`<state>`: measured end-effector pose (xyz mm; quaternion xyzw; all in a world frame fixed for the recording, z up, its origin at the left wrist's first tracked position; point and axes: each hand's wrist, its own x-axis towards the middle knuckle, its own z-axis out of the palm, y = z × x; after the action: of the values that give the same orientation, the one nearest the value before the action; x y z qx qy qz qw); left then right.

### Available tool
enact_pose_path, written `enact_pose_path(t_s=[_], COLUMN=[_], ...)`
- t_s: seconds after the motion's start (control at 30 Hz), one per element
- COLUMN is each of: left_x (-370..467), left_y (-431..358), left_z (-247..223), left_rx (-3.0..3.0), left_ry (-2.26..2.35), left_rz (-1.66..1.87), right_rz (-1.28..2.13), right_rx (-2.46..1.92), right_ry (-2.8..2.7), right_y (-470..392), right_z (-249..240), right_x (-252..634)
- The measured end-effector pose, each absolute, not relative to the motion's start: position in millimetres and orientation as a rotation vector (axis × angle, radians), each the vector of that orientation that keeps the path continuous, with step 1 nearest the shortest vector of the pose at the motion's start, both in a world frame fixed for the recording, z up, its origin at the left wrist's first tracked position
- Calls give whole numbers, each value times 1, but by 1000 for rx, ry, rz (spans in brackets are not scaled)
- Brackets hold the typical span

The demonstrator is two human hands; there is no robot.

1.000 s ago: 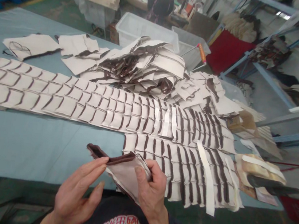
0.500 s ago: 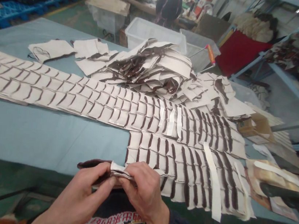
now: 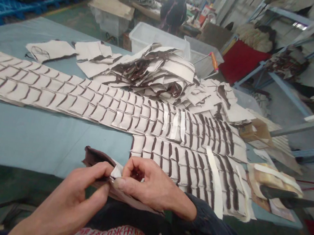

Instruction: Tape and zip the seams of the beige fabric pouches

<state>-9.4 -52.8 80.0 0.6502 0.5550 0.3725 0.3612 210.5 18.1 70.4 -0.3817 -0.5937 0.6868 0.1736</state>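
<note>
Both hands pinch one fabric piece [image 3: 98, 157], dark brown on one face with a pale folded edge, held above the near edge of the blue-covered table. My left hand [image 3: 77, 195] grips its left part between thumb and forefinger. My right hand [image 3: 148, 184] is closed on the pale edge, its thumb and forefinger close to the left fingertips. The cloth's lower part runs below my right hand and is partly hidden. Just beyond lie overlapping rows of cream pieces with brown edges [image 3: 151, 118], with several white strips [image 3: 213, 182] across them.
A loose heap of cream and brown pieces [image 3: 163, 70] lies behind the rows. Plastic bins [image 3: 161, 39] stand past the table [image 3: 55, 139]. At right are a black-handled tool [image 3: 276, 195], a small cardboard box [image 3: 254, 134] and a blue rack [image 3: 289, 96]. A person [image 3: 173, 11] is in the background.
My right hand has turned and its fingers have shifted along the pale edge toward the left fingertips. More of the piece's brown face now shows. The camera view has swung slightly right.
</note>
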Motion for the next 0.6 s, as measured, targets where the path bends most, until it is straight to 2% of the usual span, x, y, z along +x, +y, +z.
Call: enact_pose_path(t_s=[0.13,0.3,0.43,0.6], left_x=[-8,-19,-20,-4], left_y=[-56,-76,-85,-73], left_z=[91,68,56,77], left_rx=[1649,1615,1610,1534], left_ry=[1385,1382,1400,1384], left_rz=[980,893,939,896], right_rz=[2118,2120,1784,1305], right_rx=[-897,-918,-1088,-1100], right_ry=[-1579,-1590,-1755,-1844], right_y=[13,0,-18,-38], right_z=[67,65,70,72], right_x=[211,212,214,214])
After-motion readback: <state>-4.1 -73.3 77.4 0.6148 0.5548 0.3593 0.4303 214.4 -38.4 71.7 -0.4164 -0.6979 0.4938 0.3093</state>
